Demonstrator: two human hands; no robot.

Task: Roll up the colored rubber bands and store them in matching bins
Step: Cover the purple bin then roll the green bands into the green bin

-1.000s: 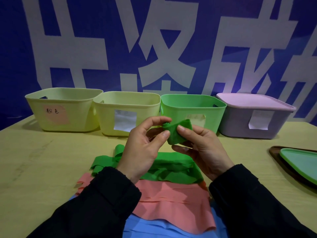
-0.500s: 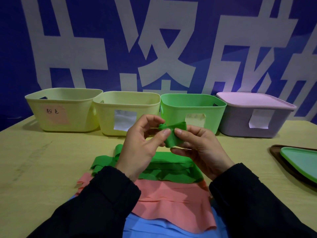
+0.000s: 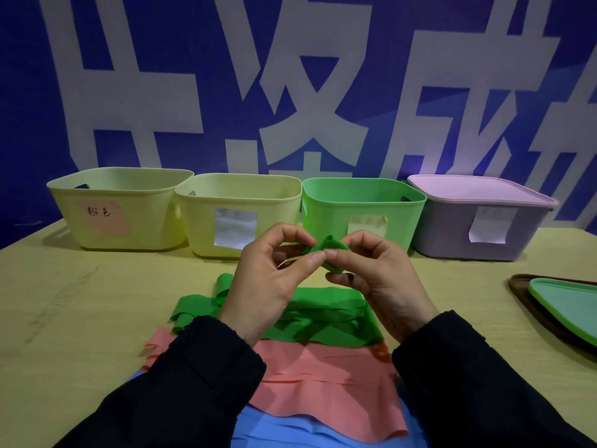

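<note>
A green band (image 3: pixel 329 253) is pinched between the fingers of the left hand (image 3: pixel 271 279) and right hand (image 3: pixel 378 279), above the counter (image 3: pixel 80 302), near the green bin (image 3: pixel 361 205). The roll is best kept tight, edges aligned, so it is not sprung open.

Handwritten "粉色" on pink label (image 3: pixel 105 218) of far-left bin (image 3: pixel 80 231); other bin labels unreadable; big cropped characters on wall banner (image 3: pixel 307 92) behind the hands.
</note>
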